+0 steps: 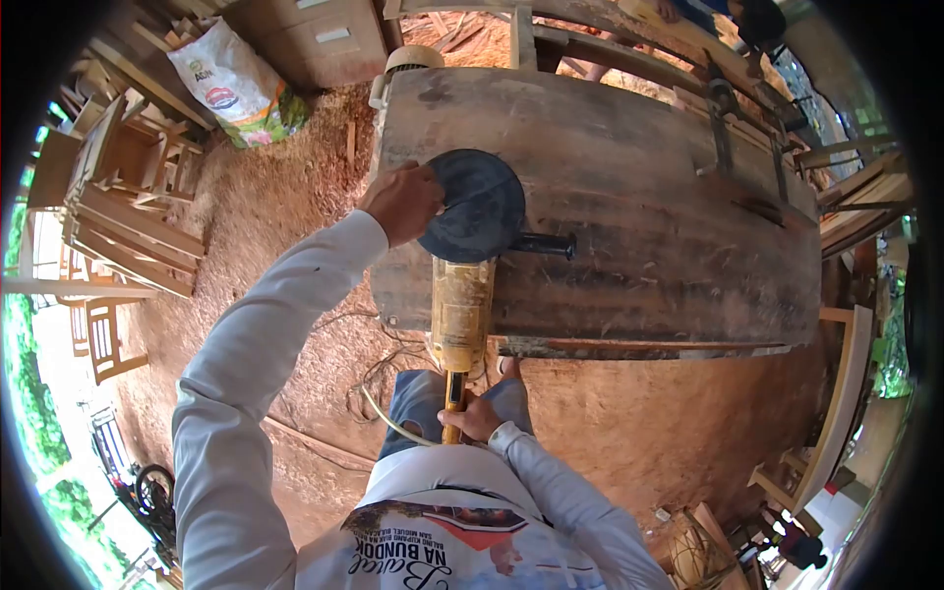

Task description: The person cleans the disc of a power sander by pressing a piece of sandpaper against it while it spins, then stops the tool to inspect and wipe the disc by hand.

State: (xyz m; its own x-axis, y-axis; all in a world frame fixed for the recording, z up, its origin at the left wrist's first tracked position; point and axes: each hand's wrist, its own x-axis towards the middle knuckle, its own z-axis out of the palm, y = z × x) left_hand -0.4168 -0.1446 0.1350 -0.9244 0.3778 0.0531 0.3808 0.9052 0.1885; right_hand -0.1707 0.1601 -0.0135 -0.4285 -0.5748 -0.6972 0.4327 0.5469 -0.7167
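Note:
A yellow power tool [462,310] with a round dark disc [477,206] at its far end points away from my body, the disc lying over the left part of a worn wooden table [649,216]. A black side handle [544,244] sticks out to the right of the disc. At the disc's left edge, my left hand [408,202] grips the rim with bent fingers. My right hand [475,418] is wrapped round the tool's rear handle, close to my waist. A pale cord [388,418] runs beside my lap.
Clamps [723,113] lie at the table's far right. A printed sack [236,84] stands at the upper left. Wooden chair frames [128,226] are stacked at the left. A person [752,20] is beyond the table; another [801,546] is at the lower right.

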